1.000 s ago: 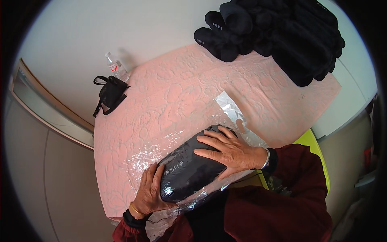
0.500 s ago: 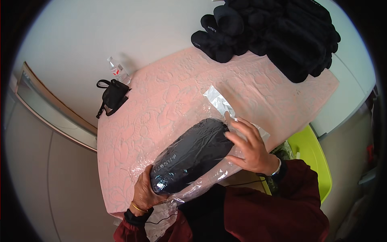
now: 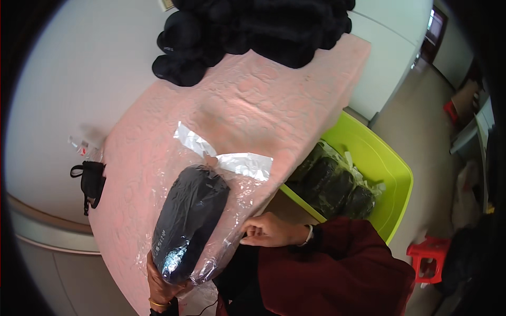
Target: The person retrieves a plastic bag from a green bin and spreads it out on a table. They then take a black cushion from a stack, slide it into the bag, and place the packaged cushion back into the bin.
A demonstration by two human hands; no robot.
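Observation:
A long, rounded black soft bundle (image 3: 192, 221) lies in a clear plastic bag (image 3: 240, 203) on the table's near part, pale lettering along its side. My left hand (image 3: 161, 284) is closed round its near end, through the film; some fingers are hidden beneath. The bag's far end spreads flat, with two white strips (image 3: 245, 165) at its mouth. My right hand (image 3: 270, 230) is beside the bag's right edge, fingers curled in. Whether film is pinched between those fingertips cannot be made out.
A pink patterned cloth (image 3: 253, 100) covers the table. Black plush items (image 3: 263, 26) are heaped at the back. A black pouch (image 3: 92, 181) and plastic bottle (image 3: 81, 146) stand left. Right of the table, a lime-green tub (image 3: 392, 174) holds several bagged black bundles (image 3: 329, 179). A red stool (image 3: 429, 258) stands farther right.
The view has swung right, showing more of the tub. My right hand has left the bundle's far end for the bag's right edge, its fingers curling. Both white strips now lie spread out.

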